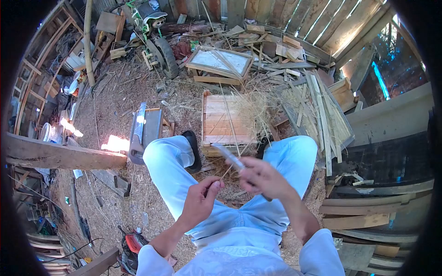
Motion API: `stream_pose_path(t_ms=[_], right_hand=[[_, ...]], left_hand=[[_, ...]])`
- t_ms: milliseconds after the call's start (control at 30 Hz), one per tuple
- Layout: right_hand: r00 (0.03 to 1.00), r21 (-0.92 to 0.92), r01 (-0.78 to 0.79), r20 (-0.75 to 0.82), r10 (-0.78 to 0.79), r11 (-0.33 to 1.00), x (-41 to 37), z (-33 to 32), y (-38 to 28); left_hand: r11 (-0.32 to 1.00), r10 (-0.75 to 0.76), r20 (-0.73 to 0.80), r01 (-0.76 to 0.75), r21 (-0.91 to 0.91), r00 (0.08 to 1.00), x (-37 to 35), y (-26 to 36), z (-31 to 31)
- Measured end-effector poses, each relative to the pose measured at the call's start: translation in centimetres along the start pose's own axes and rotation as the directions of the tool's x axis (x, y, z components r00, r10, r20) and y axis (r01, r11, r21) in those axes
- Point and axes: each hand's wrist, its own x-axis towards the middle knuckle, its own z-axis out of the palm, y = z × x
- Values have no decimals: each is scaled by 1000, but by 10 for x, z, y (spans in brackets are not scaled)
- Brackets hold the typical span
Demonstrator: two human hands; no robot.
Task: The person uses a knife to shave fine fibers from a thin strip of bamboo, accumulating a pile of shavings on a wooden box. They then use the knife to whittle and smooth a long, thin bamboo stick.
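My left hand (pixel 201 198) is closed, pinching a thin stick (pixel 226 172) that runs up and away past the crate. Beside it, my right hand (pixel 262 177) is closed round a knife, its fingers slightly blurred. The knife's blade (pixel 227 155) points up and to the left, across or close to the stick; whether the two touch is not clear. Beyond my hands, between my knees, is a low wooden slatted crate (pixel 223 119). Dry straw (pixel 254 112) lies over its right side, and another long thin strip crosses its top.
A handsaw (pixel 136 133) leans on a small stool (pixel 152 125) at left. A thick beam (pixel 64 154) juts in from the left. Scrap boards (pixel 324 115) lie at right, a framed panel (pixel 221 60) at the back. A red power tool (pixel 133 243) rests at lower left.
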Motion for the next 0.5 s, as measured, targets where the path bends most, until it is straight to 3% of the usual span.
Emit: stream_pose_path(t_ms=[167, 333, 400, 500], right_hand=[[988, 110, -106, 120, 92, 988, 2, 10, 2], [990, 55, -108, 98, 102, 993, -2, 3, -9], [990, 27, -83, -116, 86, 996, -1, -15, -12], [990, 60, -89, -106, 95, 994, -2, -34, -9]], left_hand=[[999, 32, 53, -33, 17, 998, -2, 14, 4], [1000, 20, 66, -18, -24, 998, -7, 16, 3], [1000, -5, 61, 4, 15, 998, -10, 13, 2], [1000, -16, 92, 15, 12, 996, -15, -1, -1]])
